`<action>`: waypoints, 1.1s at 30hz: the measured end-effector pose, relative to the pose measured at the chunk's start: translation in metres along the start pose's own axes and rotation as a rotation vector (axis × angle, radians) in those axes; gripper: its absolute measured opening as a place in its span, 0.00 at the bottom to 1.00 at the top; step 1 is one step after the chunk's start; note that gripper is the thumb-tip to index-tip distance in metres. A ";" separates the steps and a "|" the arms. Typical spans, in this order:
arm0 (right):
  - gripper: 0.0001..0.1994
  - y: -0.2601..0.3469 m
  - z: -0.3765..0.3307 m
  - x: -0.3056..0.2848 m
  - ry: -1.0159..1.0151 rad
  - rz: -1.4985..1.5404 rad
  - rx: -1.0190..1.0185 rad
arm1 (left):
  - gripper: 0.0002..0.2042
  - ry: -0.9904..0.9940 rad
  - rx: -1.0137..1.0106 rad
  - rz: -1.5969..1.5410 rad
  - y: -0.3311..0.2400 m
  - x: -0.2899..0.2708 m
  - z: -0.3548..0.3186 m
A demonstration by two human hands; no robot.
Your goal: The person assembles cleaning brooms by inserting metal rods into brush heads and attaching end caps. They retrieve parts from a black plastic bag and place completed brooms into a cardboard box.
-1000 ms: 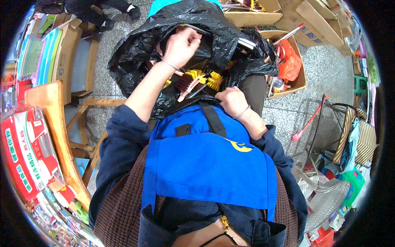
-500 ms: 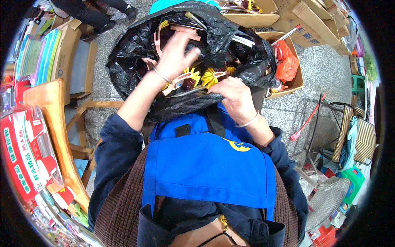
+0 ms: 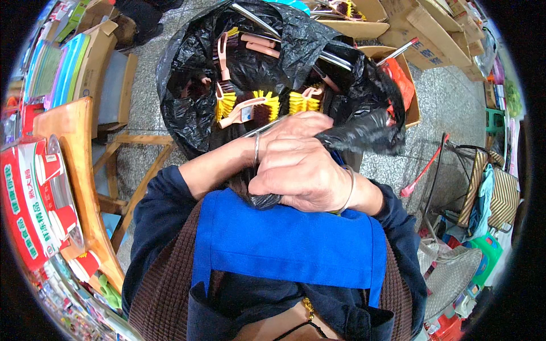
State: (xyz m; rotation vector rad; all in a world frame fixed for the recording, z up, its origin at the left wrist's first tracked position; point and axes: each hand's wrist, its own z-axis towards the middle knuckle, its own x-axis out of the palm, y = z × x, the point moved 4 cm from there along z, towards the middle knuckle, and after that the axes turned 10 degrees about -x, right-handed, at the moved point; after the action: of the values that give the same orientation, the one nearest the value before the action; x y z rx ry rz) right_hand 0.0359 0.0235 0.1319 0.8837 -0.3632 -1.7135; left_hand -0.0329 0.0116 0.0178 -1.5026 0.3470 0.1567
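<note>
A large black plastic bag (image 3: 364, 133) lies open in front of me, its near edge gathered at my hands. Inside are several brushes (image 3: 264, 108) with yellow and dark bristles and pale pink handles, plus silvery rods (image 3: 256, 21). My left hand (image 3: 293, 126) reaches across to the right at the near rim, fingers closed on the bag's plastic. Crossing in front of it, my right hand (image 3: 301, 173) is closed on bunched bag plastic, a dark end of which sticks out below the fist. My right hand partly hides the left.
Cardboard boxes (image 3: 424, 40) stand at the far right, one holding an orange-red plastic bag (image 3: 398, 85). To the left are a wooden stool (image 3: 136, 139), a wooden board (image 3: 71, 148) and a red-and-white carton (image 3: 34, 204). A striped bag (image 3: 503, 196) and a green stool (image 3: 486, 256) are on the right.
My left hand has left the bag's inside and come nearer and to the right. My right hand has moved nearer and left, pulling the bag's edge, and now overlaps the left.
</note>
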 end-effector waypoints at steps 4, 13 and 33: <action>0.13 0.003 -0.005 -0.037 -0.020 -0.307 0.025 | 0.08 -0.435 -0.167 -0.143 -0.005 -0.057 -0.002; 0.24 -0.093 -0.187 -0.144 -1.075 -0.487 0.967 | 0.07 -0.531 0.215 -0.390 -0.048 -0.106 -0.002; 0.17 0.054 -0.131 -0.192 -1.146 0.587 0.259 | 0.08 0.120 0.296 -0.543 -0.094 0.003 -0.017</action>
State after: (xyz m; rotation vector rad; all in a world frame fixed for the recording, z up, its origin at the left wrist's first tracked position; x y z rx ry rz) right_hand 0.1858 0.2080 0.1500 -0.1567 -1.4623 -1.4535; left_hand -0.0027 -0.0121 0.1056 -1.2649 0.0437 -0.4010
